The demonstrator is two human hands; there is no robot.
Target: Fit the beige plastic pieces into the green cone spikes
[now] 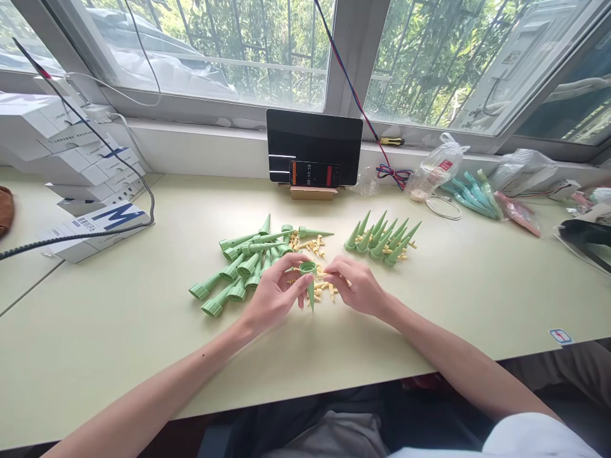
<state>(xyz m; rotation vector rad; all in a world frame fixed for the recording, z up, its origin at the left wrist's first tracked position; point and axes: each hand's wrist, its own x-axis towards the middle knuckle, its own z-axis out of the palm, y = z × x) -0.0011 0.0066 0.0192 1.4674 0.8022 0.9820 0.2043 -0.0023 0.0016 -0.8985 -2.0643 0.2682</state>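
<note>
My left hand is closed around a green plastic spike, its hollow round end up and its point down. Just right of it, my right hand pinches a small yellow plastic piece close to the spike's side; whether the two touch I cannot tell. Loose yellow pieces lie on the table beneath and behind my hands. To the left is a heap of green spikes, lying in various directions. On the right, several spikes stand point up in rows, with yellow pieces at their sides.
A phone showing a timer leans against a dark tablet at the back. White boxes are stacked at the left, crossed by a black cable. Plastic bags and teal items lie at the back right.
</note>
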